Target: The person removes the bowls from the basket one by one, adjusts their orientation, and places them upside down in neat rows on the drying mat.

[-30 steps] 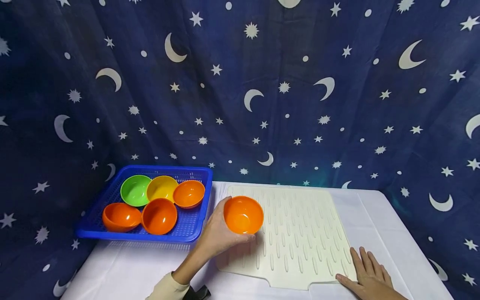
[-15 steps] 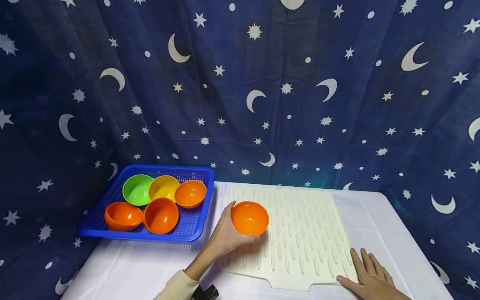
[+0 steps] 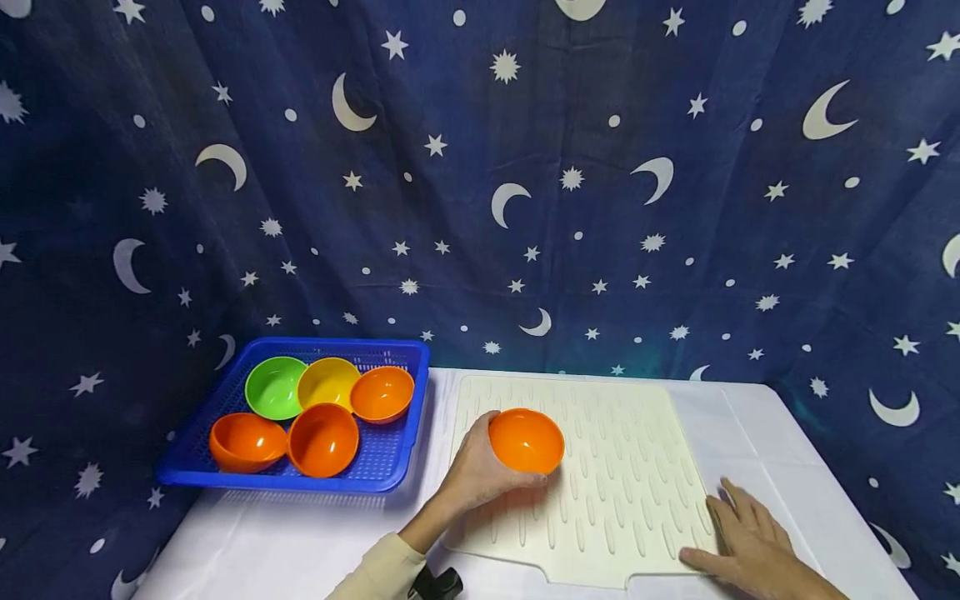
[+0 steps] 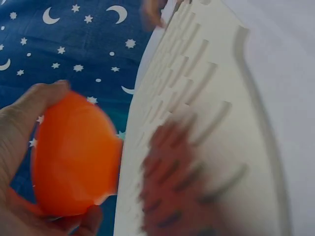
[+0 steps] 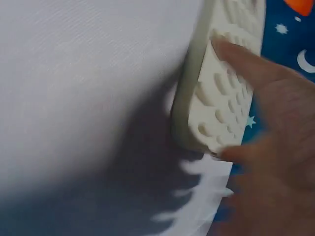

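Observation:
An orange bowl is held by my left hand, thumb and fingers spread round its side, mouth facing up. It hangs over the left part of a cream ridged mat, and in the left wrist view the bowl casts a reddish shadow on the ridges. At the mat's near right corner lies my right hand, its fingers extended and its thumb reaching over the mat's edge. The right wrist view shows that hand blurred beside the mat's corner.
A blue basket on the left holds a green bowl, a yellow bowl and several orange bowls. White cloth covers the table. A dark curtain with moons and stars stands behind and on both sides.
My left hand has carried the orange bowl to the right, further over the mat. My right hand has shifted slightly, its fingers lifting a little at the mat's edge.

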Motion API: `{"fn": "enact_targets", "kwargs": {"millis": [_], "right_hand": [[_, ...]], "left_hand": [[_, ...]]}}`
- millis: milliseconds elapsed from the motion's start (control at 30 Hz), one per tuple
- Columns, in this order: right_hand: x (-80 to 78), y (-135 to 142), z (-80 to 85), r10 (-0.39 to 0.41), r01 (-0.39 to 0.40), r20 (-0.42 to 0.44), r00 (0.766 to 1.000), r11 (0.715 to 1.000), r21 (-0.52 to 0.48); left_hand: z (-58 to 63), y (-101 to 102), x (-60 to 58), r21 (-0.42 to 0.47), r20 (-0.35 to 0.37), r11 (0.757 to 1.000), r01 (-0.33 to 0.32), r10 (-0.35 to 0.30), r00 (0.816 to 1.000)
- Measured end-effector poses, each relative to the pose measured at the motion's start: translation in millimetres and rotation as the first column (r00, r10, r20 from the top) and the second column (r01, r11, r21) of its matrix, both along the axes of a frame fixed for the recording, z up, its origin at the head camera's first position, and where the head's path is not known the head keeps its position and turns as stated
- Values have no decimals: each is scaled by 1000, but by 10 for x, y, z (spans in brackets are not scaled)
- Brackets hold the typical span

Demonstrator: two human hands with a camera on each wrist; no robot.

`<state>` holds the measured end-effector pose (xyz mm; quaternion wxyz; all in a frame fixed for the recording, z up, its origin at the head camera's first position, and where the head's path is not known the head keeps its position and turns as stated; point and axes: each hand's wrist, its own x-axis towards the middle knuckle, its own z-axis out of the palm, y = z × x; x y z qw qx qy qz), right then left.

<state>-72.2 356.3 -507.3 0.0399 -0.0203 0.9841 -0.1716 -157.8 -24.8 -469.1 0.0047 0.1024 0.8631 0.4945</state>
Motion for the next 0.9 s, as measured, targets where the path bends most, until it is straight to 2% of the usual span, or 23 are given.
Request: {"fn": "enact_targets", "kwargs": {"millis": [33,100,167,233,333,400,467,533,567,600,700,767,833,900], "right_hand": [[-20,-50,40,-8,5,-86,996,999,-34],[-60,-178,120,-35,1,-261,965,992,-127],[-109,-327,190,-55,-16,-341,938,979,-203],[-153,-502,240,-62,-32,-304,951,956,-293],[-225,-773,269,-57,-12,-143,988,897,-441],[-281,-917,272,-57,39,-15,998,826,-562],[-338,-1015,269,-83,117,82,993,737,-666],[-385,-1068,269,-112,192,157,981,631,-752],[-402,-1080,271,-128,224,184,975,569,-791],[-417,-1086,276,-144,251,206,968,520,-816],[-448,-1068,300,-165,293,247,955,389,-873],[-471,-1035,320,-165,293,252,954,324,-899],[-503,-991,338,-154,288,252,955,295,-911],[-545,-940,352,-130,273,245,961,274,-922]], "left_hand": [[9,24,-6,-8,3,1000,11,-11,1000],[27,84,-13,-26,6,999,37,-37,999],[50,160,-20,-46,10,997,61,-60,998],[74,244,-28,-50,16,995,83,-82,996],[93,371,-51,-70,17,990,122,-121,992],[91,458,-65,-73,33,988,138,-136,990],[72,543,-79,-74,42,987,144,-141,989],[52,622,-91,-68,50,988,138,-135,990],[43,657,-100,-63,41,988,138,-136,990],[33,689,-110,-60,25,989,138,-137,990],[1,787,-143,-133,-74,985,115,-125,989],[-24,859,-166,-208,-165,976,63,-98,981],[-50,934,-186,-269,-236,963,2,-68,969],[-72,1002,-211,-282,-267,959,-25,-53,962]]}}
